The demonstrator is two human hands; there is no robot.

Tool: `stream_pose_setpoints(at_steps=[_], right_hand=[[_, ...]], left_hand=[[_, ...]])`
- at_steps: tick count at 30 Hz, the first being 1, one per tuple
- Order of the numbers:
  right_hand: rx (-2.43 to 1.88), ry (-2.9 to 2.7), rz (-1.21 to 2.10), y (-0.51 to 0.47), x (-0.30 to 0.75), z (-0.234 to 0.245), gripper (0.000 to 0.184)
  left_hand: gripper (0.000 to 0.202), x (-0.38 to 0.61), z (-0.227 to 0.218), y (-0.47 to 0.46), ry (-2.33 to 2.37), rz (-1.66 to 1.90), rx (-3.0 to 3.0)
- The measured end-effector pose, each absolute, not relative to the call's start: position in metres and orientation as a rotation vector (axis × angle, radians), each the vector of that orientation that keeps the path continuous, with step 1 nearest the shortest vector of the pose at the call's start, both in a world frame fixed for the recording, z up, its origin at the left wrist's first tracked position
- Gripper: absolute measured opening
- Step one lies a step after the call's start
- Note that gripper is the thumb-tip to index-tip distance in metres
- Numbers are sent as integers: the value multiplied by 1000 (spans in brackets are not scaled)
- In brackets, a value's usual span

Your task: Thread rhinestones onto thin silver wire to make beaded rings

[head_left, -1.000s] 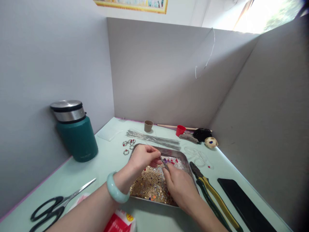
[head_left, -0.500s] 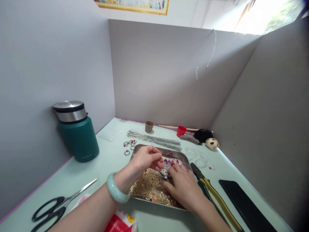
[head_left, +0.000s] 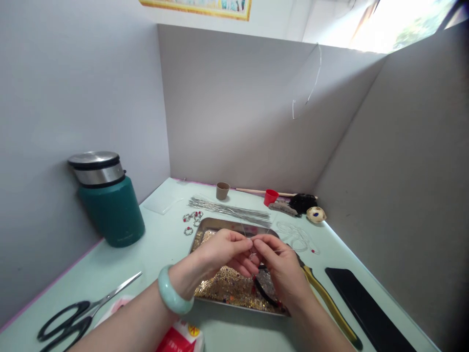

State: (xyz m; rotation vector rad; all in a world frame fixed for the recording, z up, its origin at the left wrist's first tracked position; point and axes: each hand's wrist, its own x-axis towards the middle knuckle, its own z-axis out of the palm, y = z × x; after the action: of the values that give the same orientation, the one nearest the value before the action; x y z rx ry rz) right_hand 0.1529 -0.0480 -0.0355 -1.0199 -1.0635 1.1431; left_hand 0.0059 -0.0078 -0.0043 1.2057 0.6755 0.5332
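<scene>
Above the bead tray (head_left: 205,222), my left hand (head_left: 234,252) and my right hand (head_left: 280,266) meet, fingertips touching. Both pinch a thin clear or silvery wire (head_left: 252,254) that forms a small loop between them. Fine ends of it stick up and out to the right. Whether beads are on it is too small to tell. Gold and coloured beads (head_left: 220,283) fill the metal tray below. A black curved handle (head_left: 264,292) shows under my right hand; I cannot tell whether it lies in the tray or hangs from the palm.
Behind the tray lie a bundle of wires (head_left: 230,211) and several beaded rings (head_left: 188,231). Scissors (head_left: 88,313) and a green flask (head_left: 110,205) stand left. Pliers (head_left: 330,303), a black phone-like slab (head_left: 366,308) and clear cord (head_left: 293,234) lie right. Partition walls enclose the table.
My right hand has come up from the beads to meet my left hand at the wire. The black handle now shows below it. The view has shifted slightly.
</scene>
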Motion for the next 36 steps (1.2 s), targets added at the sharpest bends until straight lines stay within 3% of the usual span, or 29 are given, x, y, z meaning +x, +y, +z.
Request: stream_pose_setpoints(at_steps=[6,21,36], right_hand=[[-1074,-1070,1089,-49,152,-35,19],[-1163,-1361,687,-51,152,-38,19],[-1110,-1180,962,-52,151,-36,18]], left_hand=[[10,8,-8,-9,715,494,1276],[14,5,-11,-6,711,703,1113],[16,5,-3,-6,712,573,1272]])
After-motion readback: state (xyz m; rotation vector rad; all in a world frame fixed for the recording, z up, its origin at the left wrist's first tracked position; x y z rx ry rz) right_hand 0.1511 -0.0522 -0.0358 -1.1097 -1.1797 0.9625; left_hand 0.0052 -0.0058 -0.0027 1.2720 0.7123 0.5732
